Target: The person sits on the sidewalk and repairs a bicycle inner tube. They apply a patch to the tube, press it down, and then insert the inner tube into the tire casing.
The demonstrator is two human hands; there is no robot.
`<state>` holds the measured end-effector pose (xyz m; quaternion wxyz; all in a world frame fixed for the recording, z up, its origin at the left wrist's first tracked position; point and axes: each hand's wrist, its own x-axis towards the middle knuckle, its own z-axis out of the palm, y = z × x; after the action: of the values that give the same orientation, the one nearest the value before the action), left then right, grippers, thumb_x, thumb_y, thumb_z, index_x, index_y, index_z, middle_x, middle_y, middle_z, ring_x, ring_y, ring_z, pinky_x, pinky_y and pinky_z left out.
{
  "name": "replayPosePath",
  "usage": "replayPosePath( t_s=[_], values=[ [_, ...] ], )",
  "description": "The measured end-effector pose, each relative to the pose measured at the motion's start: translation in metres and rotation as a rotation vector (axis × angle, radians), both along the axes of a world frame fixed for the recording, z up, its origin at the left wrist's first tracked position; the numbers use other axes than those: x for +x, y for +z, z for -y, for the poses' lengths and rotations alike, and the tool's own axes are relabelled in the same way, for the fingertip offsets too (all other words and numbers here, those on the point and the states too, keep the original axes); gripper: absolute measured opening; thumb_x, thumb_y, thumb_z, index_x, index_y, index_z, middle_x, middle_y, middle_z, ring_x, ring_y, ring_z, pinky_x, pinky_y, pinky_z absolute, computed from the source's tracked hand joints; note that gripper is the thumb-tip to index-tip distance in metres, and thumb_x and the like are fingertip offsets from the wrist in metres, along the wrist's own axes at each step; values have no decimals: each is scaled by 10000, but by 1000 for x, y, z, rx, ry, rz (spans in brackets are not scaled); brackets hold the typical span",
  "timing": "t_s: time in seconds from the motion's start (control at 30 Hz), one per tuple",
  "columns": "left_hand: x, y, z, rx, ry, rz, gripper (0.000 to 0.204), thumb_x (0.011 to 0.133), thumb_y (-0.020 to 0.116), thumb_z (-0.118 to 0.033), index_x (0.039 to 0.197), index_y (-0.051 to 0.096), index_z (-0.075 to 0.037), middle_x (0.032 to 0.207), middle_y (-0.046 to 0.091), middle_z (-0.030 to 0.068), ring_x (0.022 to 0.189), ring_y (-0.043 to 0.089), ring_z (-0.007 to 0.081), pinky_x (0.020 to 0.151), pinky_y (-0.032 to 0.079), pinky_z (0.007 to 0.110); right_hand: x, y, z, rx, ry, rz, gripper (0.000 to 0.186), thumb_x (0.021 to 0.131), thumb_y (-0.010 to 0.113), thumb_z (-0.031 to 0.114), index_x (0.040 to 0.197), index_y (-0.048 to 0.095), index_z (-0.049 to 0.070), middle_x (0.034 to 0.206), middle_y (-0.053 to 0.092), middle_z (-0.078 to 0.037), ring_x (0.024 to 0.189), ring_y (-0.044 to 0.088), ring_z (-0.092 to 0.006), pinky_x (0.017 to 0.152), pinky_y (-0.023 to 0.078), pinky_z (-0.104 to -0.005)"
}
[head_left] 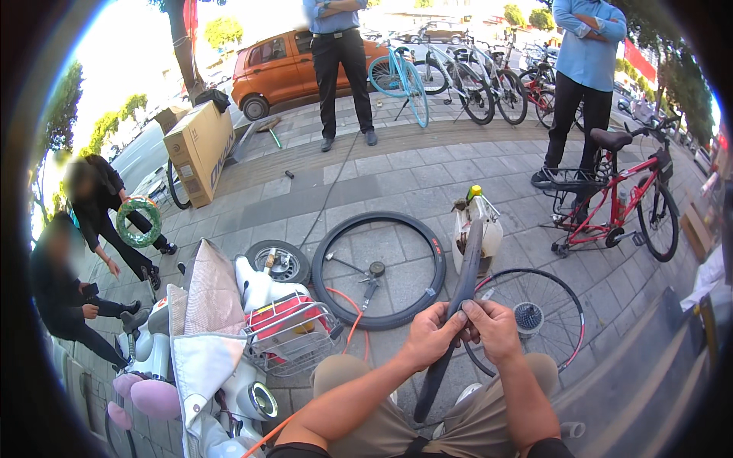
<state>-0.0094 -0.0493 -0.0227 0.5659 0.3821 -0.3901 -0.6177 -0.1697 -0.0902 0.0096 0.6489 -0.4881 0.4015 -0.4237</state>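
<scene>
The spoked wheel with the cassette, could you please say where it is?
In the head view, the bicycle wheel is right of centre on paving, beyond the right hand.

Rubber tube (464, 286): dark grey. Tyre (320, 269): black. Hose (269, 436): orange. Jug (490, 229): whitish; cap (476, 191) yellow. Pavement (397, 164): grey, grid-jointed; bicycle (634, 172) toward its right edge, red; car (282, 72) beyond its far edge, orange.

Inspection ahead of you notes an orange car (286, 80) and cardboard box (200, 156); rightward, a red bicycle (613, 200) stands.
</scene>
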Motion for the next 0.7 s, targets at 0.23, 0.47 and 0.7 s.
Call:
replayPosePath(
  t_s=[0.23,0.47,0.7],
  values=[
    [-7,6,-6,-5,21,144,247,1103,664,-183,1227,639,28,1035,728,62,874,725,118,726,574,266,4,-14,-9,-373,-203,-187,258,1078,704,230,978,739,-5,739,649,-1,614,535,-60,533,433,-255],
    [-10,-3,-6,-270,74,280,216,1101,661,-179,1195,647,15,937,716,41,816,674,93,713,554,271,10,-22,-5,-14,-183,193,271,1088,690,237,932,691,15,730,638,-17,566,533,-76,478,409,-269],
    [-5,4,-3,-26,7,8,232,1118,634,-235,1193,622,-15,986,716,53,828,698,120,705,551,264,-2,-11,8,105,-35,136,285,1059,735,265,937,704,10,729,651,-27,559,551,-92,478,414,-272]
  ],
)
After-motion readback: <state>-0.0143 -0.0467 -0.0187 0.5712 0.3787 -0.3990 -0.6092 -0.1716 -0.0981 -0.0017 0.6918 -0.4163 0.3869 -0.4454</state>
